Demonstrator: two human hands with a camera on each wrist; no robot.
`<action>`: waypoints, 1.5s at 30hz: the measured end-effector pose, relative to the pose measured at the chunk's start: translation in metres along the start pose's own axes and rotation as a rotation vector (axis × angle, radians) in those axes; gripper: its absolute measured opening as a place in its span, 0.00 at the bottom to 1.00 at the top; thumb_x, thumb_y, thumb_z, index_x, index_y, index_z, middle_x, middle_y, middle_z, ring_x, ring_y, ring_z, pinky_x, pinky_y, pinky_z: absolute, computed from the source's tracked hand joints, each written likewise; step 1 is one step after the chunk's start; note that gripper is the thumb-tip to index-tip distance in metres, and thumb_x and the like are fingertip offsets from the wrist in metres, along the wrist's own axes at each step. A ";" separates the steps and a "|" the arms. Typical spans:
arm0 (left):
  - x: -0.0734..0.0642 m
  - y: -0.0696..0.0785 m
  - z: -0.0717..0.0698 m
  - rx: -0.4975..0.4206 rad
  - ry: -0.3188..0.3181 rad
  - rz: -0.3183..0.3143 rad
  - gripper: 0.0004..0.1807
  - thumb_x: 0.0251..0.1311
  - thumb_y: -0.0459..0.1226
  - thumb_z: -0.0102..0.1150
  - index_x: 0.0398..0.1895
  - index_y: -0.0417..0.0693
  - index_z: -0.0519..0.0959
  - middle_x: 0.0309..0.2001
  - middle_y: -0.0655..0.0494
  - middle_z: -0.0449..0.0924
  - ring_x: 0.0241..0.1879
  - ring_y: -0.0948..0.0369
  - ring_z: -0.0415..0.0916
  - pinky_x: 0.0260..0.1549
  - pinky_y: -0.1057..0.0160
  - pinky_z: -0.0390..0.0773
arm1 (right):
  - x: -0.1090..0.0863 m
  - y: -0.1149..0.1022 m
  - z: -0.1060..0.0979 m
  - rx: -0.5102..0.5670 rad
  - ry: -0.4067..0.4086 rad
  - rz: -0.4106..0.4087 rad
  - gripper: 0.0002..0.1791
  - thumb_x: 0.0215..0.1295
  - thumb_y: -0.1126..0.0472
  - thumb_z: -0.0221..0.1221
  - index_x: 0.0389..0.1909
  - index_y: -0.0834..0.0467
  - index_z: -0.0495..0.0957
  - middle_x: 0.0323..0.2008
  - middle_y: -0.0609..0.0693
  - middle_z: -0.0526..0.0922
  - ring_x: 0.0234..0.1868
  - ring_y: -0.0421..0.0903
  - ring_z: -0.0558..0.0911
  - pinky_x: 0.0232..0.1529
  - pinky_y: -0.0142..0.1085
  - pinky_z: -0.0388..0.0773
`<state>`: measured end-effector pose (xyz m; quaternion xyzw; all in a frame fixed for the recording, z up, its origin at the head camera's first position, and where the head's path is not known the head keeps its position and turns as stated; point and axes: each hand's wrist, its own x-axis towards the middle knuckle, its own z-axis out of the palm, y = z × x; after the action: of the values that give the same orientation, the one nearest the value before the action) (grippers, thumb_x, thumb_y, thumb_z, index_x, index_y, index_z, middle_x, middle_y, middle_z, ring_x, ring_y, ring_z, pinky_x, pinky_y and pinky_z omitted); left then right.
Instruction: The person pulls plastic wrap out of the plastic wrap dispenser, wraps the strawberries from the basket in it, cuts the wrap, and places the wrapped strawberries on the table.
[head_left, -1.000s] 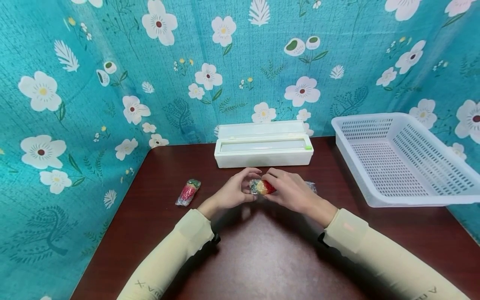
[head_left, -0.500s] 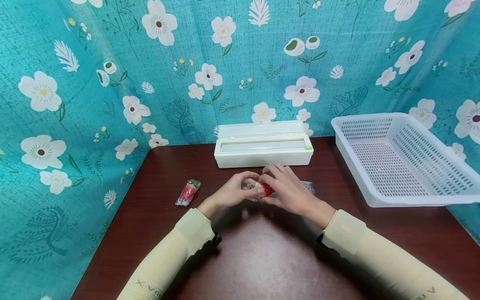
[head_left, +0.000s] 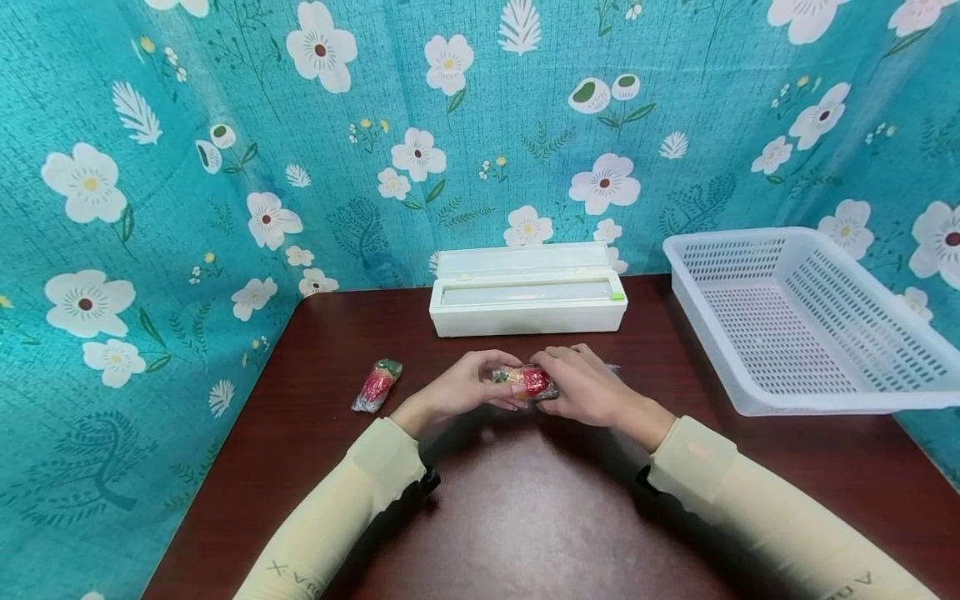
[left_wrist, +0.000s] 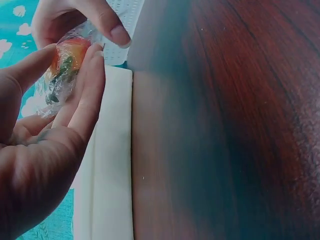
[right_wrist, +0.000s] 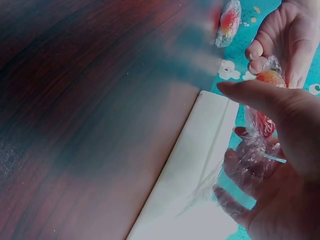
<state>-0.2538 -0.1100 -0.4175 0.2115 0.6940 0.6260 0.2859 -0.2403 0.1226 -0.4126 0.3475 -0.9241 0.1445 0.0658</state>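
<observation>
A red and yellow strawberry (head_left: 534, 381) with a green top is wrapped in clear cling film and lies sideways between both hands. My left hand (head_left: 468, 383) pinches its green end between thumb and fingers, as the left wrist view also shows. Over the red end, the fingers of my right hand (head_left: 588, 387) curl round the fruit and its film. Loose, crumpled film (right_wrist: 252, 160) trails across the right fingers in the right wrist view. A second wrapped strawberry (head_left: 377, 386) rests on the table left of the hands.
Just behind the hands stands a long white cling film dispenser (head_left: 528, 321), its lid raised and a green slider at the right end. A white perforated basket (head_left: 780, 403) sits at the right. Blue floral cloth (head_left: 487, 125) hangs behind the dark red table (head_left: 510, 517).
Both hands have shifted slightly nearer the person and turned the strawberry, so more of its red side shows. The right fingers came down from above it onto its right end.
</observation>
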 end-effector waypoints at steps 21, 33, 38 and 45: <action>-0.002 -0.006 -0.002 -0.010 -0.010 -0.060 0.16 0.69 0.31 0.62 0.57 0.34 0.78 0.51 0.31 0.83 0.50 0.36 0.83 0.53 0.38 0.77 | -0.004 0.009 -0.006 0.031 0.047 -0.189 0.18 0.52 0.62 0.78 0.42 0.57 0.83 0.31 0.46 0.88 0.27 0.37 0.82 0.38 0.41 0.80; -0.002 -0.004 0.000 0.048 0.012 -0.047 0.17 0.72 0.35 0.61 0.58 0.34 0.78 0.47 0.38 0.86 0.48 0.43 0.86 0.53 0.39 0.78 | -0.006 0.008 0.000 -0.037 0.027 -0.155 0.23 0.53 0.61 0.78 0.50 0.58 0.83 0.39 0.50 0.88 0.31 0.42 0.84 0.39 0.40 0.84; -0.003 -0.006 -0.001 0.114 0.076 -0.021 0.16 0.70 0.36 0.63 0.55 0.35 0.80 0.45 0.43 0.86 0.41 0.53 0.87 0.51 0.39 0.80 | -0.008 0.010 -0.001 -0.106 0.039 -0.133 0.21 0.52 0.56 0.78 0.45 0.55 0.84 0.36 0.47 0.88 0.38 0.45 0.82 0.42 0.43 0.76; -0.002 -0.007 0.004 0.211 0.148 0.020 0.15 0.68 0.36 0.66 0.52 0.35 0.81 0.42 0.45 0.86 0.39 0.50 0.87 0.46 0.42 0.83 | -0.011 0.012 0.003 -0.261 0.108 -0.108 0.19 0.50 0.53 0.79 0.36 0.54 0.81 0.31 0.48 0.86 0.37 0.50 0.76 0.37 0.43 0.67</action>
<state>-0.2492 -0.1087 -0.4241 0.2002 0.7731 0.5663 0.2039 -0.2395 0.1371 -0.4205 0.3768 -0.9102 0.0377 0.1677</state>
